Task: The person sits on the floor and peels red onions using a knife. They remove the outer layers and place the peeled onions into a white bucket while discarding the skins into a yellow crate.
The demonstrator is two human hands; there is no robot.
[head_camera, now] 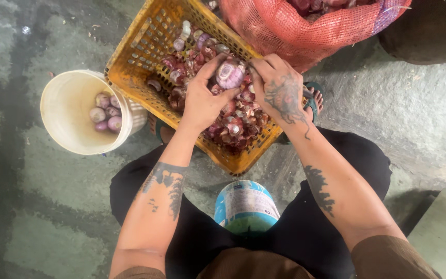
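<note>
**Onion held in both hands over the crate**

Held between both hands, a purple onion (230, 75) is gripped above the yellow crate (130, 62): the left hand (202, 101) is cupped under it with the thumb along its side, and the fingers of the right hand (280, 88) are pinched at its right edge. Loose skins and scraps (233, 124) are heaped in the crate below. Few peeled onions (105, 112) are seen in the white bucket (65, 111) at left, while the red mesh sack (305, 26) at the far side bulges, so much work is judged to be left.
</note>
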